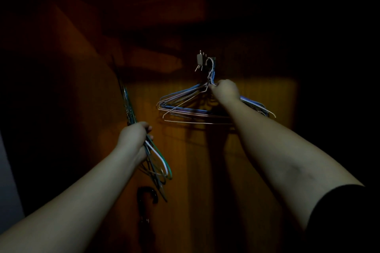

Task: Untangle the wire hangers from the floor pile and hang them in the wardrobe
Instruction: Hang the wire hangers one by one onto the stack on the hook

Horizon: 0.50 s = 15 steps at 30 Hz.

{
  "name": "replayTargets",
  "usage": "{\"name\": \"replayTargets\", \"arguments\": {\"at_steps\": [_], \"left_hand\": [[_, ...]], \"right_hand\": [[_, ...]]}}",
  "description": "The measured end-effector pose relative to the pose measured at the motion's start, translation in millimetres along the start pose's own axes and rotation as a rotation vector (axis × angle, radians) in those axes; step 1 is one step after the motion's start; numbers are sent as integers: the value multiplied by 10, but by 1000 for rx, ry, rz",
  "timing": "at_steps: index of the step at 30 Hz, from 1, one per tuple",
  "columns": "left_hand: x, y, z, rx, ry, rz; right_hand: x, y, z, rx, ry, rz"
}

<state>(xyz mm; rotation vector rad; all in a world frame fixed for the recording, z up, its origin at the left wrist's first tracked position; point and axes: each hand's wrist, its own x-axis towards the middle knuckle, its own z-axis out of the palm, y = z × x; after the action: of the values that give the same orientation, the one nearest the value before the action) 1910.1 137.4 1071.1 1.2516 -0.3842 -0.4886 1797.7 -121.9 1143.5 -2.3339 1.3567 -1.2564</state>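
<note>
Right hand (225, 89) pinches the neck of hung wire hangers (191, 107) at the wardrobe hook (202, 60); left hand (134, 136) grips a spare bundle (131, 113). Best seat each hook fully before letting go.

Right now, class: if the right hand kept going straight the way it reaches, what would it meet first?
Probably the metal wall hook just above the right hand, where the hung wire hangers hook on; depth is unclear in the dark.

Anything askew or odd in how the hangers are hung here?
Yes: the hung hangers crowd one metal wall hook and splay at different tilts, not nested. The right hand grips their necks; the left hand holds another bunch.
</note>
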Motion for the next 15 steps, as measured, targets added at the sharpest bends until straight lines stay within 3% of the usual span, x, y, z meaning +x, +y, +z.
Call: {"name": "replayTargets", "arguments": {"at_steps": [6, 15], "left_hand": [[-62, -22, -24, 1, -29, 3], [-154, -148, -150, 43, -74, -39]], "right_hand": [[-13, 13, -27, -99, 55, -39], [-4, -7, -152, -217, 6, -49]]}}
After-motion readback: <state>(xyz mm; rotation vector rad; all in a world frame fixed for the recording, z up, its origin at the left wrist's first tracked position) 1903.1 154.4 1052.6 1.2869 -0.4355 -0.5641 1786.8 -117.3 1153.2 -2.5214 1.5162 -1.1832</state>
